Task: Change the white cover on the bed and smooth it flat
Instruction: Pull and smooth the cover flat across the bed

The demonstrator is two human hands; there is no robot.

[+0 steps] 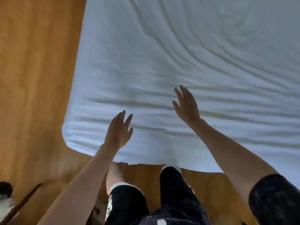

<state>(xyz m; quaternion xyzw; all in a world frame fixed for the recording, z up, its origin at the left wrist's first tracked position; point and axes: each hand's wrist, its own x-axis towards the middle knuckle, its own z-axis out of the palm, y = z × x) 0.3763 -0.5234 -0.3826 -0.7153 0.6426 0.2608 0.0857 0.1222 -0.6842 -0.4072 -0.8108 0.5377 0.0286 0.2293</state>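
The white cover (162, 59) lies spread over the bed and fills most of the view, with long curved wrinkles across it and a rounded corner at the lower left. My left hand (119, 130) is stretched out with straight fingers over the cover close to that corner. My right hand (186, 104) reaches further onto the bed, fingers straight, over the creased middle part. Neither hand holds anything. Whether the palms touch the fabric cannot be told.
A wooden floor (35, 78) runs along the left of the bed and under my legs (175, 192) at its near edge. A dark stick-like object (24, 203) and something black and white (6, 198) lie at the bottom left.
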